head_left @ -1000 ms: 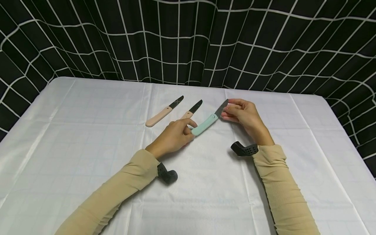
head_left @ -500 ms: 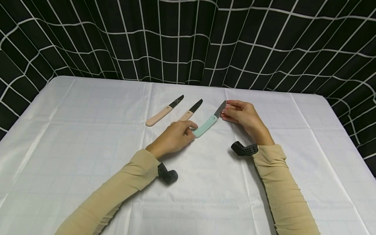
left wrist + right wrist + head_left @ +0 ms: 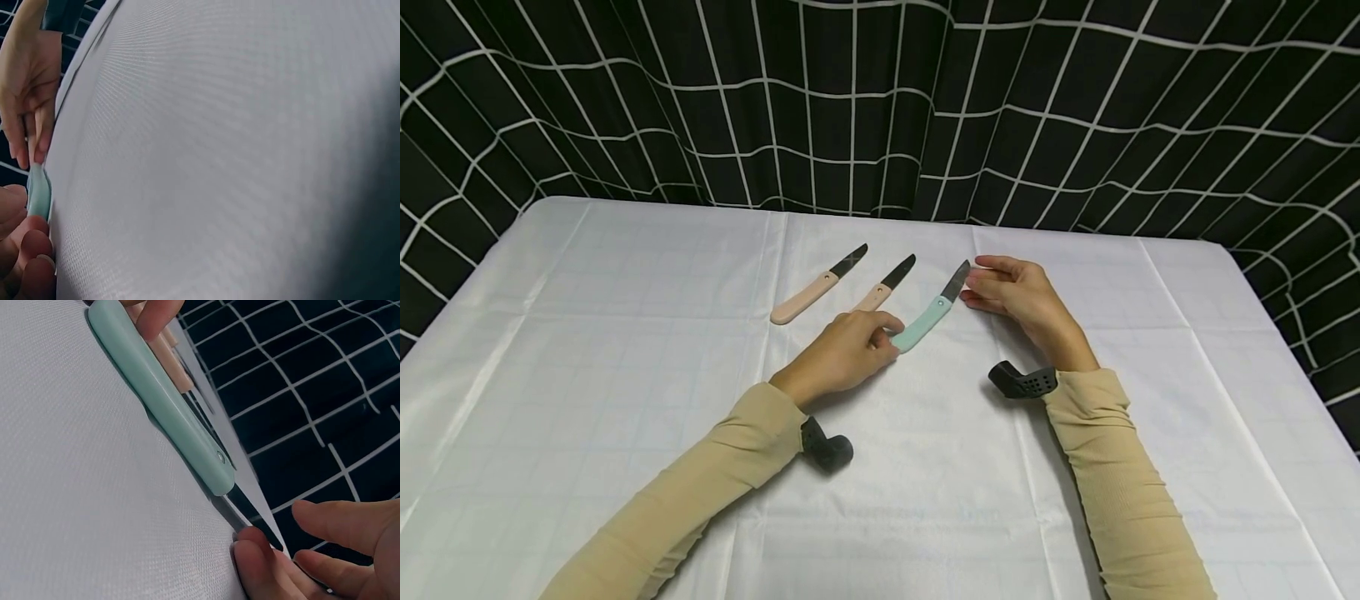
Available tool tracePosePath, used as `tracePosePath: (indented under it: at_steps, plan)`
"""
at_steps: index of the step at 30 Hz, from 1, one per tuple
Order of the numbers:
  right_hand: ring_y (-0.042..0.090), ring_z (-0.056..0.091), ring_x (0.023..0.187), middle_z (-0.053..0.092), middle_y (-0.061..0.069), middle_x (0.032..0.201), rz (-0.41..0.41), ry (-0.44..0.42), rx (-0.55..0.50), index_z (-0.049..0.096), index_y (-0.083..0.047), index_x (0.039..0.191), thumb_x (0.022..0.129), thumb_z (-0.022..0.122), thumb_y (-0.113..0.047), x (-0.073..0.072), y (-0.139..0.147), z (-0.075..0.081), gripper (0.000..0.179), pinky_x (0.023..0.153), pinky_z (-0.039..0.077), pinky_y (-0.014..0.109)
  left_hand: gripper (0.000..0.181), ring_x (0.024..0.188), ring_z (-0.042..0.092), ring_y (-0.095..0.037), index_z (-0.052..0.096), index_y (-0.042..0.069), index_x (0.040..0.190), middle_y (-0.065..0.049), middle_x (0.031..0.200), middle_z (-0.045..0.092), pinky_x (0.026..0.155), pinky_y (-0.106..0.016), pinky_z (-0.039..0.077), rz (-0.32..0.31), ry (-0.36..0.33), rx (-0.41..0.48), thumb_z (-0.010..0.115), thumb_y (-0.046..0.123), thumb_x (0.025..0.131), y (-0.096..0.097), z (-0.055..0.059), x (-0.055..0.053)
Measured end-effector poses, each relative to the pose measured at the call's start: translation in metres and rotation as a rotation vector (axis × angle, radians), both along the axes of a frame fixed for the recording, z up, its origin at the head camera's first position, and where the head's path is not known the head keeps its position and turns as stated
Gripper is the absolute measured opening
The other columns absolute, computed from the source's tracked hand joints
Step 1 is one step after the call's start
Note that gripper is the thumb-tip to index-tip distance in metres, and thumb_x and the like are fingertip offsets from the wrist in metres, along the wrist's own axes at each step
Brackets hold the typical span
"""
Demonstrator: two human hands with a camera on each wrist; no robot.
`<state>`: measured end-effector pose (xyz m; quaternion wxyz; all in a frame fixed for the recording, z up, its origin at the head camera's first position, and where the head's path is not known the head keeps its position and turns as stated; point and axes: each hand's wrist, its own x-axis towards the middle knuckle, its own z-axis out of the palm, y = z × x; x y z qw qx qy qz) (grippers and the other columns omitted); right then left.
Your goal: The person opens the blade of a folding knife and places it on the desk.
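A mint-green-handled knife [image 3: 927, 321] lies on the white cloth with its dark blade pointing to the far right. My left hand [image 3: 846, 350] pinches the near end of its handle between thumb and fingers. Beside the blade tip is my right hand [image 3: 1018, 300], its fingers loosely extended and the thumb apart from them in the right wrist view. Whether a fingertip touches the blade is hard to tell. Left of the green knife lie two pink-handled knives, a middle one [image 3: 872, 297] partly hidden by my left hand and a far-left one [image 3: 805, 300]. All three blades slant the same way.
The table is covered by a creased white cloth [image 3: 625, 333]. Behind its far edge hangs a black curtain [image 3: 850, 108] with a white grid. A dark camera mount sits on each wrist, the left one [image 3: 826, 446] close to the cloth.
The green knife's blade tip has swung left and slightly nearer, bringing it closer in line with the pink knives. The right fingers have come away from the blade a little; the left hand hardly moved.
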<state>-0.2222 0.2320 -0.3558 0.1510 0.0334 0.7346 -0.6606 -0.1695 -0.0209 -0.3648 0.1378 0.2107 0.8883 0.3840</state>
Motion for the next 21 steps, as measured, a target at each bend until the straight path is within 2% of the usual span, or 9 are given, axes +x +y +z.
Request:
tracePosePath:
  at_steps: [6, 12, 15, 17, 19, 21]
  plan:
    - [0.004, 0.071, 0.083, 0.058, 0.006, 0.113, -0.010, 0.012, 0.047, 0.028, 0.009, 0.150, 0.100, 0.056, -0.009, 0.001, -0.002, 0.002, 0.061, 0.084, 0.056, 0.019, 0.035, 0.076, 0.058, -0.012, 0.064, 0.005, 0.127, -0.004, 0.091, 0.069, 0.071, -0.022, 0.044, -0.020, -0.013, -0.006, 0.065, 0.014, 0.094, -0.002, 0.002, -0.001]
    - [0.001, 0.069, 0.082, 0.053, 0.021, 0.133, -0.011, 0.041, 0.102, 0.031, 0.007, 0.150, 0.100, 0.057, -0.013, 0.001, -0.005, 0.003, 0.060, 0.084, 0.056, 0.018, 0.036, 0.075, 0.059, -0.011, 0.062, 0.007, 0.130, -0.004, 0.093, 0.071, 0.070, -0.022, 0.045, -0.023, -0.023, 0.000, 0.064, 0.018, 0.095, -0.004, 0.007, -0.002]
    - [-0.002, 0.067, 0.085, 0.049, 0.025, 0.141, 0.004, 0.070, 0.155, 0.033, 0.005, 0.150, 0.100, 0.056, -0.015, 0.001, -0.007, 0.006, 0.058, 0.083, 0.055, 0.016, 0.037, 0.072, 0.060, -0.012, 0.061, 0.007, 0.131, -0.005, 0.094, 0.071, 0.068, -0.022, 0.046, -0.003, -0.013, 0.026, 0.063, 0.019, 0.096, -0.007, 0.012, -0.003]
    - [-0.002, 0.065, 0.089, 0.049, 0.024, 0.144, 0.012, 0.096, 0.216, 0.036, 0.003, 0.150, 0.100, 0.056, -0.017, 0.002, -0.007, 0.010, 0.057, 0.083, 0.054, 0.015, 0.036, 0.074, 0.062, -0.014, 0.062, 0.007, 0.131, -0.006, 0.094, 0.071, 0.070, -0.023, 0.048, 0.022, 0.011, 0.051, 0.062, 0.019, 0.097, -0.011, 0.015, -0.004]
    - [0.003, 0.065, 0.099, 0.051, 0.022, 0.144, 0.021, 0.143, 0.295, 0.039, 0.001, 0.149, 0.100, 0.057, -0.018, 0.002, -0.007, 0.014, 0.056, 0.085, 0.053, 0.015, 0.034, 0.080, 0.064, -0.017, 0.063, 0.008, 0.129, -0.007, 0.097, 0.071, 0.075, -0.026, 0.049, 0.050, 0.051, 0.070, 0.060, 0.019, 0.097, -0.016, 0.018, -0.006]
    - [0.013, 0.064, 0.112, 0.053, 0.020, 0.144, 0.026, 0.200, 0.379, 0.043, 0.000, 0.147, 0.098, 0.059, -0.021, 0.001, -0.007, 0.019, 0.055, 0.092, 0.052, 0.021, 0.032, 0.090, 0.065, -0.019, 0.064, 0.011, 0.128, -0.006, 0.103, 0.071, 0.082, -0.031, 0.049, 0.089, 0.089, 0.070, 0.059, 0.024, 0.098, -0.021, 0.021, -0.008]
